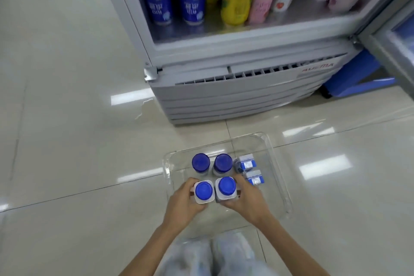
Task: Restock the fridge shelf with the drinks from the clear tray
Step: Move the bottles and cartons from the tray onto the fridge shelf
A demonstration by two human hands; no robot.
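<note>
A clear tray (276,159) lies on the floor in front of the fridge. Upright in it are several white bottles with blue caps. My left hand (183,201) grips the near left bottle (203,191). The near right bottle (226,187) is held by my right hand (245,199). Two more blue-capped bottles (201,162) (223,163) stand just behind them. Two small blue-and-white cartons (246,163) (255,177) sit to their right. The fridge's bottom shelf (246,27) holds blue cans, yellow bottles and pink cartons.
The fridge base with its vent grille (246,87) stands just beyond the tray. The open fridge door (394,36) hangs at the right, with a blue plastic stool (356,80) under it. My covered shoes (212,253) are at the tray's near edge. Glossy tile floor lies all around.
</note>
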